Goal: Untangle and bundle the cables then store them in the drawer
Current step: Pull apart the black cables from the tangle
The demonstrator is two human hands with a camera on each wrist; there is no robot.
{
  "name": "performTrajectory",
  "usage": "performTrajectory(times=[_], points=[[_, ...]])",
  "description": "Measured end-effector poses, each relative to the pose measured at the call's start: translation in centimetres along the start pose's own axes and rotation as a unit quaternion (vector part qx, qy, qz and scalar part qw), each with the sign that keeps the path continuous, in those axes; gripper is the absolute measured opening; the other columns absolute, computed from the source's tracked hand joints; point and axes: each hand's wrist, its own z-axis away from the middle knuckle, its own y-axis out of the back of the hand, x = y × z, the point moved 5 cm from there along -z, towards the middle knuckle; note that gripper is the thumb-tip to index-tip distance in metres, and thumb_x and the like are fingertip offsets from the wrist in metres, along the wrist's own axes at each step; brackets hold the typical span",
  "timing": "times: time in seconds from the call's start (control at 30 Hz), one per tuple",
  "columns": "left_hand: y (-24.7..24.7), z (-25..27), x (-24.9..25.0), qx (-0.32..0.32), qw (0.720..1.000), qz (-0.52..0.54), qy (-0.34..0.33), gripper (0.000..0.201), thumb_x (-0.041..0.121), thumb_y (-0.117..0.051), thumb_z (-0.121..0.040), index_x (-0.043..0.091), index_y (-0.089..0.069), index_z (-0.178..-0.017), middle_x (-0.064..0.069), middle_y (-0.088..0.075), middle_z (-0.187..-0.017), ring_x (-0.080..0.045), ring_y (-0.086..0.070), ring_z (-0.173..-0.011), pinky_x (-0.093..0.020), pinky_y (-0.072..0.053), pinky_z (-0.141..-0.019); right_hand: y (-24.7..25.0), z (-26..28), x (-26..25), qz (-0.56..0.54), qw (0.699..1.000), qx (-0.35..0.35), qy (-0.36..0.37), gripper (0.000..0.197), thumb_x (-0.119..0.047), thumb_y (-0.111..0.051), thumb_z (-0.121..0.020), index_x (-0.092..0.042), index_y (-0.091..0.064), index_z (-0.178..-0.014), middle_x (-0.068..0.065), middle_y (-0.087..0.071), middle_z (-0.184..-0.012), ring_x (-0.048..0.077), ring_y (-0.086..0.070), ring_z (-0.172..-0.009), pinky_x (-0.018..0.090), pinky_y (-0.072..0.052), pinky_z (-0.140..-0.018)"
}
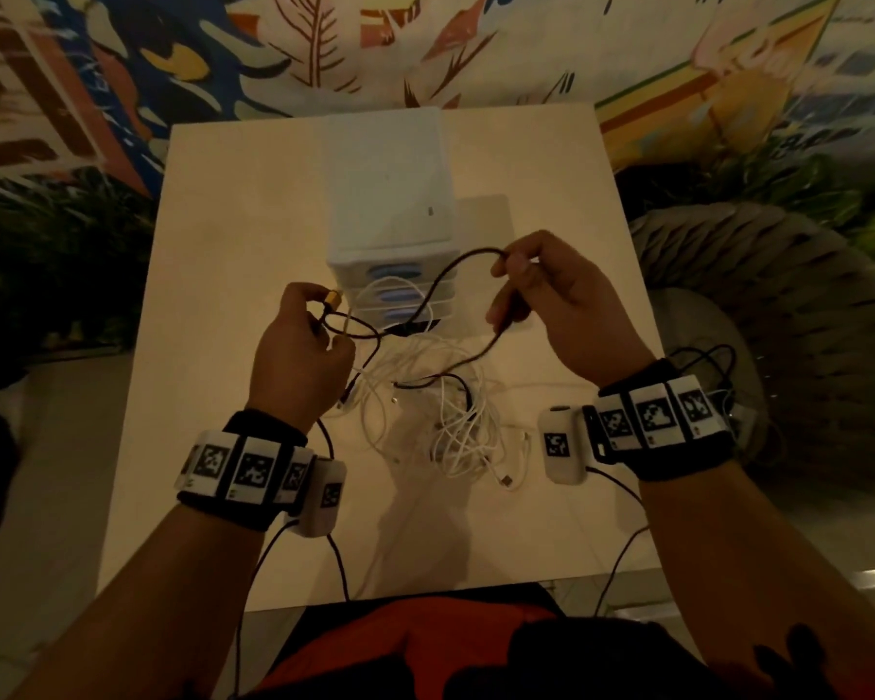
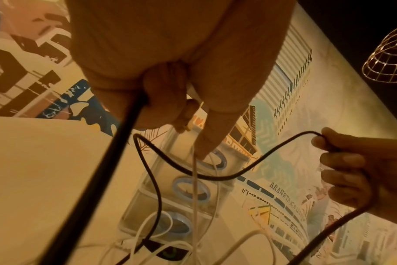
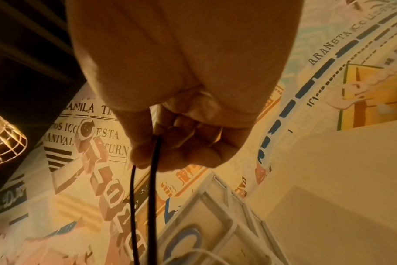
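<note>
A black cable (image 1: pixel 428 295) hangs slack between both raised hands above the white table (image 1: pixel 213 275). My left hand (image 1: pixel 306 346) pinches its end near a gold plug (image 1: pixel 332 297), with a small loop below the fingers. My right hand (image 1: pixel 531 290) grips a bend of the same cable (image 3: pixel 152 179), two strands dropping from the fist. In the left wrist view the black cable (image 2: pixel 215 176) sags in front of the drawer unit (image 2: pixel 181 193). A tangle of white cables (image 1: pixel 455 421) lies on the table below the hands. The white drawer unit (image 1: pixel 390 204) stands behind, its drawers closed.
The table's front edge (image 1: pixel 425 596) is close to my body. A woven wicker seat (image 1: pixel 779 305) stands to the right of the table. A painted mural wall (image 1: pixel 425 48) rises behind it. A wire lamp shade (image 2: pixel 388 59) hangs overhead.
</note>
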Motion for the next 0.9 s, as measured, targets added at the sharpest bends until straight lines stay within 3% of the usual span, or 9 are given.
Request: performTrajectory(times=[0.13,0.3,0.4,0.5,0.6,0.67,0.77,0.83,0.9], points=[[-0.3,0.1,0.9,-0.022,0.999,-0.005,-0.031,0.037,0.011,-0.063,-0.088,0.022,-0.05,-0.12,0.001,-0.047,-0.064,-0.011,-0.045,-0.055,-0.03,-0.033,-0.053,0.6,-0.1,-1.3,-0.064,0.997,0.028,0.027,0.018,-0.014,-0.038,-0.106,-0.004,-0.052,-0.099,0.008,-0.073,-0.079,0.035,-0.07,-0.074,0.043,-0.053,-0.075],[-0.3,2.5,6.4,-0.115,0.976,0.074,-0.171,0.047,0.03,-0.076,-0.086,0.029,-0.053,-0.127,0.006,-0.044,-0.056,-0.009,-0.041,-0.05,-0.016,-0.031,-0.05,-1.5,0.9,-1.0,-0.064,0.994,-0.085,0.008,0.017,-0.01,-0.049,-0.102,0.003,-0.06,-0.102,0.005,-0.071,-0.086,0.031,-0.067,-0.082,0.046,-0.052,-0.08],[-1.7,3.0,7.7,-0.161,0.965,0.036,-0.201,0.012,0.042,-0.067,-0.094,0.036,-0.067,-0.104,0.011,-0.051,-0.055,-0.005,-0.045,-0.05,-0.021,-0.031,-0.054,-2.6,1.3,-1.1,-0.069,0.991,-0.116,0.01,0.016,-0.008,-0.052,-0.102,0.003,-0.062,-0.106,0.004,-0.07,-0.087,0.022,-0.067,-0.077,0.038,-0.055,-0.075],[-1.2,2.3,6.9,-0.125,0.977,0.074,-0.156,0.022,0.036,-0.056,-0.101,0.024,-0.071,-0.09,0.019,-0.061,-0.061,0.004,-0.053,-0.057,-0.026,-0.034,-0.06,-2.5,1.4,-0.8,-0.064,0.993,-0.095,0.003,0.016,-0.007,-0.053,-0.102,0.006,-0.061,-0.106,0.018,-0.065,-0.079,0.019,-0.062,-0.066,0.032,-0.052,-0.068],[0.0,2.4,7.3,-0.14,0.968,0.091,-0.185,0.031,0.041,-0.065,-0.095,0.028,-0.06,-0.123,0.01,-0.061,-0.071,-0.005,-0.054,-0.06,-0.017,-0.037,-0.058,-2.6,1.8,-0.6,-0.053,0.993,-0.106,-0.007,0.017,-0.005,-0.052,-0.103,0.008,-0.062,-0.107,-0.001,-0.065,-0.073,0.014,-0.057,-0.062,0.027,-0.05,-0.064],[-0.2,2.7,8.0,-0.172,0.959,0.047,-0.221,0.039,0.047,-0.064,-0.094,0.034,-0.055,-0.13,0.006,-0.063,-0.074,-0.008,-0.056,-0.062,-0.02,-0.043,-0.058,-3.0,1.9,-0.6,-0.039,0.992,-0.122,-0.008,0.019,-0.008,-0.052,-0.104,0.005,-0.065,-0.108,-0.006,-0.065,-0.073,0.014,-0.057,-0.063,0.028,-0.05,-0.063],[-0.3,2.9,8.5,-0.166,0.958,0.043,-0.229,0.028,0.051,-0.053,-0.096,0.029,-0.067,-0.107,0.007,-0.065,-0.074,-0.009,-0.061,-0.066,-0.037,-0.05,-0.062,-3.7,1.9,-1.1,-0.026,0.991,-0.132,0.005,0.013,-0.016,-0.057,-0.102,-0.012,-0.069,-0.104,-0.002,-0.068,-0.08,0.015,-0.06,-0.065,0.034,-0.052,-0.064],[0.2,2.9,8.3,-0.135,0.965,0.089,-0.207,0.017,0.04,-0.054,-0.098,0.029,-0.068,-0.097,0.007,-0.062,-0.066,-0.009,-0.058,-0.06,-0.032,-0.046,-0.059,-3.8,1.8,-0.9,-0.039,0.992,-0.124,-0.001,0.011,-0.02,-0.062,-0.099,-0.013,-0.069,-0.105,0.007,-0.072,-0.088,0.016,-0.062,-0.067,0.037,-0.055,-0.065],[1.2,2.9,8.0,-0.094,0.968,0.138,-0.186,0.019,0.028,-0.055,-0.102,0.036,-0.064,-0.088,0.003,-0.058,-0.06,-0.008,-0.054,-0.054,-0.026,-0.041,-0.057,-3.7,1.8,-0.2,-0.033,0.992,-0.121,-0.016,0.013,-0.021,-0.069,-0.095,-0.013,-0.07,-0.105,0.0,-0.073,-0.084,0.013,-0.066,-0.071,0.036,-0.057,-0.07]])
